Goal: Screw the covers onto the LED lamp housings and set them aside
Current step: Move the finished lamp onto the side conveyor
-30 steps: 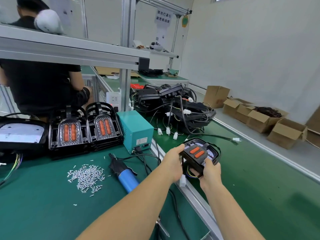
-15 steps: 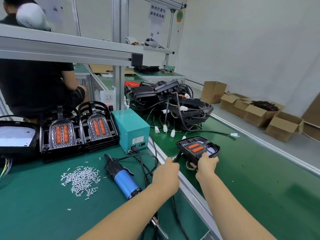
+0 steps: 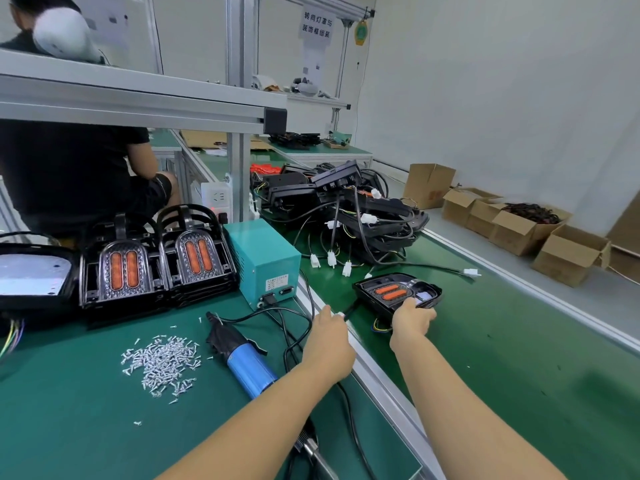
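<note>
The right hand (image 3: 412, 318) grips the near edge of a black lamp housing (image 3: 396, 292), its fingers curled around the rim; the housing lies flat on the green belt (image 3: 519, 358), close to the metal rail (image 3: 377, 372) that divides the belt from the work table (image 3: 69, 410). The left hand (image 3: 329, 336) sits over the rail and pinches something small and white at the end of the housing's cable; I cannot tell exactly what. Behind the housing a heap of finished lamps (image 3: 349, 213) with hanging connectors fills the belt. On the table lie a blue screwdriver (image 3: 249, 362), a pile of screws (image 3: 162, 362), a teal power box (image 3: 265, 259) and two open housings (image 3: 156, 261) at the far edge.
</note>
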`<state>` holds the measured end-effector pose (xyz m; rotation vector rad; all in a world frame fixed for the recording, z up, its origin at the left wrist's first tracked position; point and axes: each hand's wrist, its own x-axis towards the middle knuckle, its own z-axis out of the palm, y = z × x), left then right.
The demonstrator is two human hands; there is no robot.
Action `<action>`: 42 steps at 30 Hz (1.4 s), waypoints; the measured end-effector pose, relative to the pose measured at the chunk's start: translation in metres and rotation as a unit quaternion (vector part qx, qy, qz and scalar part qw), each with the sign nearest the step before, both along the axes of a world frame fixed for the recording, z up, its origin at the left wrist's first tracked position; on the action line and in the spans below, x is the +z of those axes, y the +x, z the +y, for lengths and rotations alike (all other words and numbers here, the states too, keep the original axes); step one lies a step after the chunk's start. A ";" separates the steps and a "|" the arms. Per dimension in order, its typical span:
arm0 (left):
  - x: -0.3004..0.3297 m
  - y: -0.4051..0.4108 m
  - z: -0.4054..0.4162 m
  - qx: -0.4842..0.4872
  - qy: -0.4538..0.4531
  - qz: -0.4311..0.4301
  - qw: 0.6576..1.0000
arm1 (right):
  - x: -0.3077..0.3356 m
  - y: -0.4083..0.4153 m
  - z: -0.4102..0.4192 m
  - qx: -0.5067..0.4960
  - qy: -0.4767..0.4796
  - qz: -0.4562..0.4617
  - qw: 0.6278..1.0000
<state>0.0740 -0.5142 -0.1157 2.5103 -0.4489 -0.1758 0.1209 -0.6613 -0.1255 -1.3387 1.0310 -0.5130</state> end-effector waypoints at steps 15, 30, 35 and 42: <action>0.026 -0.022 0.025 -0.040 -0.077 0.083 0.993 | 0.011 -0.015 0.006 0.081 -0.265 0.206 0.938; 0.041 -0.047 0.124 0.082 0.022 -0.074 0.994 | 0.036 -0.054 0.116 0.348 -0.459 0.150 0.804; 0.030 -0.058 0.182 0.146 0.058 -0.053 0.986 | 0.038 -0.071 0.178 0.439 -0.481 0.117 0.750; 0.022 -0.079 0.238 0.206 0.080 -0.051 0.974 | 0.040 -0.088 0.253 0.523 -0.494 0.100 0.687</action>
